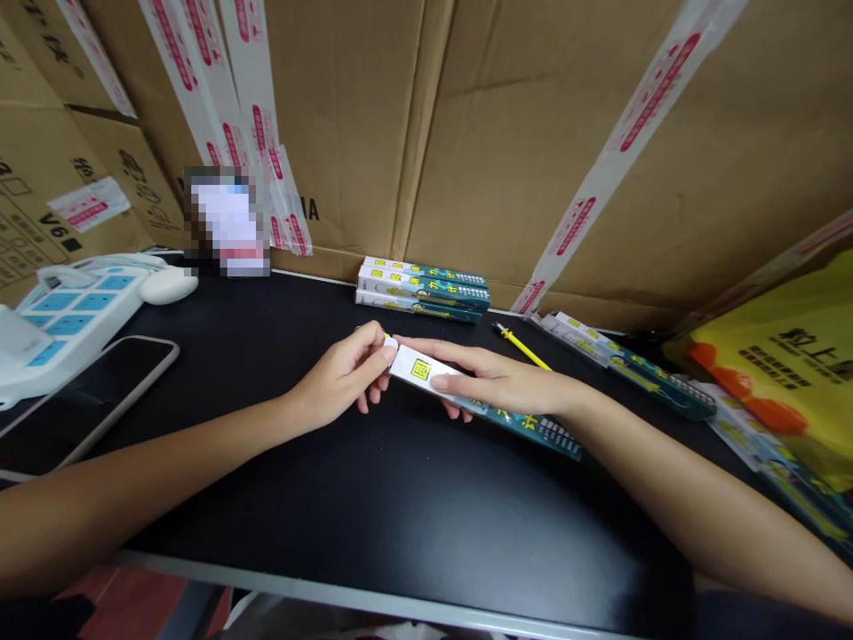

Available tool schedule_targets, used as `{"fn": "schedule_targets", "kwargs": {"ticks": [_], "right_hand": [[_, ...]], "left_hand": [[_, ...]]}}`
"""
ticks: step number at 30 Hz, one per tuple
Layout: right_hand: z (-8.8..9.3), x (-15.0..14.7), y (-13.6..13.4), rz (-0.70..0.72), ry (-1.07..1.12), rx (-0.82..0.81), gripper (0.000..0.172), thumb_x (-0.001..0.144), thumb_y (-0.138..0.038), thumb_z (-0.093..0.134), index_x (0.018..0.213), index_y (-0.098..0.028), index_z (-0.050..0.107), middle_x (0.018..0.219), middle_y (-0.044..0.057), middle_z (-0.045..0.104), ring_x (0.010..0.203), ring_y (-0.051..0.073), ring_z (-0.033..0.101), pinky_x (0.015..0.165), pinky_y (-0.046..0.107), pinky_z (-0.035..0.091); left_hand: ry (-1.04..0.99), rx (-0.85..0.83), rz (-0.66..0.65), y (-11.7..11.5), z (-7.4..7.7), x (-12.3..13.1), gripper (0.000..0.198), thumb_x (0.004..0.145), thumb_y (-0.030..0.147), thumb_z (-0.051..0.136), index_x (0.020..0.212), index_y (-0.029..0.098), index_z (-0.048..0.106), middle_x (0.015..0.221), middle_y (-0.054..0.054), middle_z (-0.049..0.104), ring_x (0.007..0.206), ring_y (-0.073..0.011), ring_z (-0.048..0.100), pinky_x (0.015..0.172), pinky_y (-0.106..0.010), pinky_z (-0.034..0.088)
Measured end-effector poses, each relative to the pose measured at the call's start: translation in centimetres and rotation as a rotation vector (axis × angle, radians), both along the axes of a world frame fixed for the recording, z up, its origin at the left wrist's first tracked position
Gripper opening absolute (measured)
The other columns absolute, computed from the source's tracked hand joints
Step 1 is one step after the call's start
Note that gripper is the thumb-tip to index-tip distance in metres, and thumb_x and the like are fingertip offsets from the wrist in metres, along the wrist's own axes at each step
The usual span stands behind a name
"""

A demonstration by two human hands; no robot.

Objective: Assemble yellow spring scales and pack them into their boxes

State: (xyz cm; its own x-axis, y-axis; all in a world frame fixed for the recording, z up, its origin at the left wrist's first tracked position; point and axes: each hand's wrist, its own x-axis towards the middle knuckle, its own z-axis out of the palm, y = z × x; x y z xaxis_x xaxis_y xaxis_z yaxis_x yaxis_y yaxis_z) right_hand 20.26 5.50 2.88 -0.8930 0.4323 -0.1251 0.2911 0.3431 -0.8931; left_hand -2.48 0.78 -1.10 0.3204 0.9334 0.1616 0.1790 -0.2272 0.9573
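A long slim carton, white at its left end and teal at its right, is held above the black table. My right hand wraps round its middle, thumb on the printed face and fingers beneath. At its left end, my left hand pinches the white end flap between thumb and forefinger. A small yellow bit shows by that end, partly hidden by the fingers. Behind my right hand lies a thin yellow rod with a dark tip.
Similar cartons are stacked at the back; more lie at the right beside a yellow bag. At the left are a phone, a white power strip and a white rounded object. Large cardboard boxes stand behind.
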Motion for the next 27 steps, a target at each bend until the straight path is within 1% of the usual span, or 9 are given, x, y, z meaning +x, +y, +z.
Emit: {"fn": "schedule_targets", "kwargs": {"ticks": [4,7,10,12,15,18,20,22,27], "right_hand": [[0.0,-0.2,-0.1,0.033,-0.005,0.056,0.057,0.098,-0.034,0.043,0.151,-0.026,0.023,0.131,0.01,0.05,0.079,0.01,0.057,0.065,0.024,0.056],[-0.2,-0.4,0.1,0.043,-0.025,0.123,0.058,0.098,-0.037,0.041,0.151,-0.026,0.021,0.132,0.01,0.05,0.082,0.012,0.058,0.068,0.027,0.056],[-0.1,0.4,0.1,-0.015,-0.112,0.399,0.07,0.091,-0.046,0.053,0.15,-0.025,0.023,0.128,0.01,0.055,0.096,0.02,0.06,0.082,0.035,0.053],[-0.1,1.9,-0.1,-0.084,-0.241,0.638,0.078,0.079,-0.053,0.065,0.144,-0.025,0.034,0.129,0.011,0.056,0.104,0.026,0.06,0.087,0.039,0.049],[-0.4,4.9,-1.1,-0.222,-0.51,0.892,0.062,0.075,-0.056,0.067,0.125,-0.022,0.053,0.116,0.011,0.062,0.089,0.028,0.065,0.07,0.037,0.05],[-1.3,7.5,-2.3,-0.354,-0.7,1.057,0.044,0.08,-0.058,0.06,0.105,-0.021,0.061,0.102,0.011,0.066,0.075,0.027,0.066,0.057,0.033,0.045],[-1.9,8.5,-2.8,-0.443,-0.752,1.005,0.036,0.083,-0.053,0.057,0.103,-0.023,0.061,0.079,0.006,0.067,0.063,0.024,0.064,0.052,0.03,0.041],[-2.5,8.8,-2.9,-0.529,-0.697,0.877,0.028,0.085,-0.045,0.058,0.105,-0.024,0.06,0.064,0.0,0.063,0.054,0.02,0.061,0.049,0.027,0.039],[-3.8,8.9,-2.2,-0.743,-0.37,0.723,0.029,0.08,-0.038,0.067,0.102,-0.023,0.06,0.056,-0.004,0.054,0.047,0.015,0.054,0.048,0.026,0.04]], "left_hand": [[0.084,0.054,-0.007,-0.1,-0.2,-0.1,0.03,0.092,0.045,0.048,0.078,0.02,0.037,0.077,0.001,0.059,0.066,-0.0131,0.066,0.045,-0.019,0.054],[0.044,0.015,0.023,-0.1,-0.5,0.1,0.033,0.089,0.043,0.055,0.076,0.021,0.034,0.077,0.001,0.059,0.064,-0.0139,0.067,0.044,-0.019,0.054],[-0.009,-0.011,0.088,0.2,-0.4,0.0,0.034,0.088,0.043,0.056,0.075,0.021,0.033,0.079,-0.001,0.062,0.061,-0.0132,0.067,0.041,-0.019,0.052],[-0.033,-0.011,0.135,0.6,-0.3,-0.2,0.035,0.088,0.043,0.056,0.075,0.021,0.032,0.082,-0.002,0.065,0.06,-0.0127,0.066,0.041,-0.018,0.052],[-0.033,-0.002,0.179,1.2,-0.2,-0.8,0.036,0.087,0.043,0.057,0.074,0.021,0.032,0.081,-0.003,0.067,0.059,-0.0133,0.066,0.04,-0.018,0.052],[-0.008,-0.003,0.186,1.6,-0.4,-1.2,0.037,0.087,0.045,0.056,0.073,0.022,0.031,0.08,-0.004,0.068,0.059,-0.0145,0.067,0.039,-0.019,0.051],[0.018,0.0,0.189,1.6,-0.6,-1.2,0.037,0.088,0.045,0.055,0.073,0.022,0.03,0.079,-0.003,0.067,0.059,-0.0148,0.067,0.04,-0.02,0.051],[0.081,0.023,0.196,1.3,-0.6,-1.1,0.036,0.089,0.045,0.052,0.073,0.022,0.03,0.077,-0.002,0.065,0.06,-0.0148,0.066,0.041,-0.02,0.051],[0.437,0.209,0.231,0.3,-0.1,-0.7,0.028,0.094,0.039,0.043,0.074,0.022,0.037,0.067,0.001,0.058,0.057,-0.0136,0.061,0.046,-0.02,0.044]]}}
